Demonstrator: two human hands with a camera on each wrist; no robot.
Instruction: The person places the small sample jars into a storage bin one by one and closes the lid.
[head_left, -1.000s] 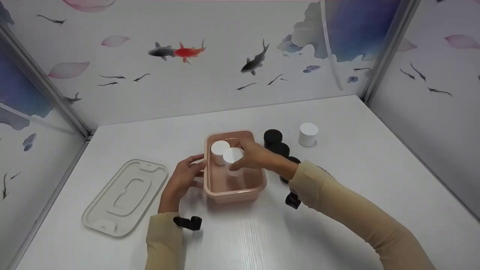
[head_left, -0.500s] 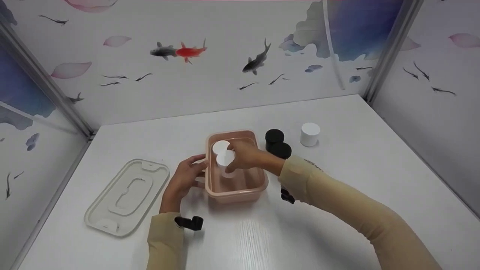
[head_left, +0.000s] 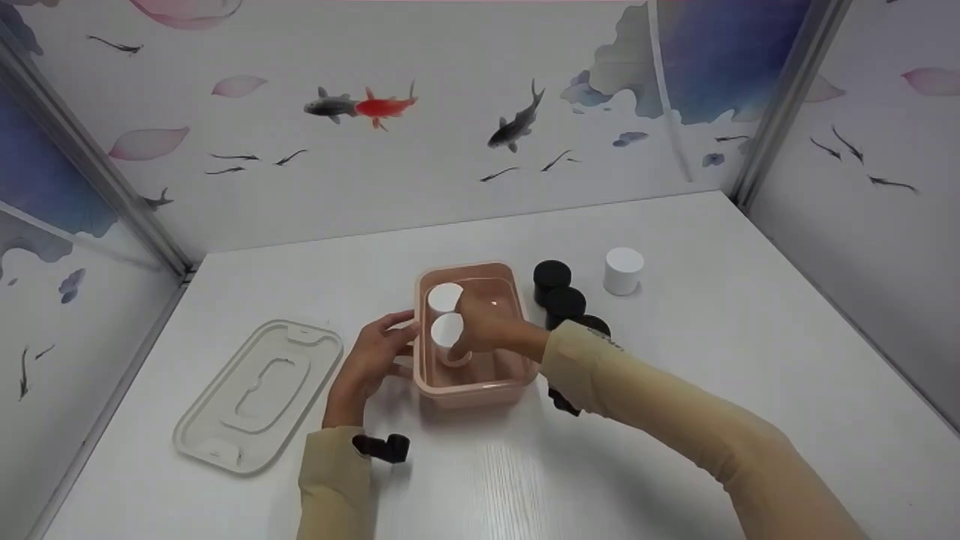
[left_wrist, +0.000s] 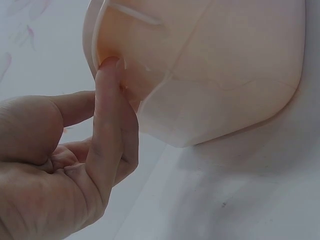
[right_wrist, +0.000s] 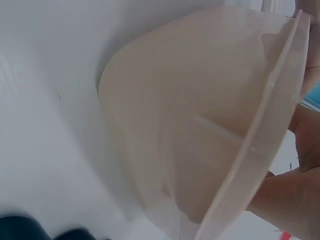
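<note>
In the head view, a pink plastic box (head_left: 480, 393) stands in the middle of the table. My left hand (head_left: 376, 349) holds its left side; in the left wrist view the fingers (left_wrist: 105, 120) bend up under the rim. My right hand (head_left: 486, 324) reaches down inside the box and grips a white lidded jar (head_left: 448, 328) by its sides. Just behind that jar a second white jar (head_left: 445, 297) stands against the left wall. In the right wrist view the box wall (right_wrist: 185, 115) hides the held jar, and only part of the hand shows past the rim.
Several black jars (head_left: 552, 277) stand in a row right of the box, partly behind the right sleeve. One more white jar (head_left: 623, 271) sits farther right. A pale lid (head_left: 259, 397) lies flat on the left. Printed walls close off the back and sides.
My right hand has carried the white jar leftward and lowered it inside the box, in front of the other white jar. The left hand keeps its place at the box.
</note>
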